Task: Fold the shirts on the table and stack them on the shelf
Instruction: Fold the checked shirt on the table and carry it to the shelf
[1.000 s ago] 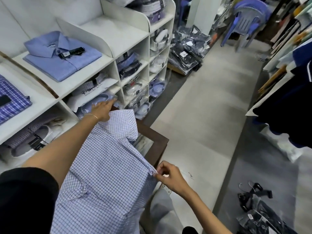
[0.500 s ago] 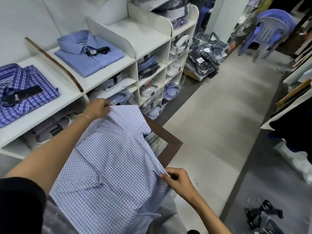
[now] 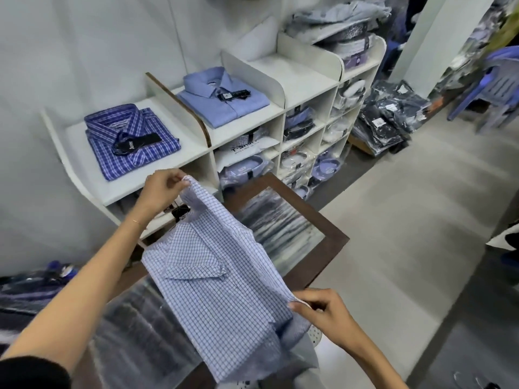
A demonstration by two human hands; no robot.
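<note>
A light blue checked shirt [image 3: 222, 287] is stretched above the glass-topped table [image 3: 323, 256] with a dark wooden frame. My left hand [image 3: 163, 192] pinches its far corner near the shelf. My right hand [image 3: 320, 310] pinches the near right edge. The shirt hangs between both hands, its collar part folded across the middle. On the white shelf [image 3: 193, 141] lie a folded dark blue plaid shirt [image 3: 129, 138] and a folded plain blue shirt [image 3: 224, 96], each with a black tag.
Lower cubbies [image 3: 297, 153] hold several bagged shirts. Dark bagged packs [image 3: 384, 122] are piled on the floor at the shelf's right end. A blue plastic chair [image 3: 494, 82] stands at the far right. More bagged garments [image 3: 31, 290] lie at the left.
The view has swung left and now shows the plaid shirt fully. Both hands have lifted the checked shirt and pulled it tauter, the left hand moving back toward me from the shelf.
</note>
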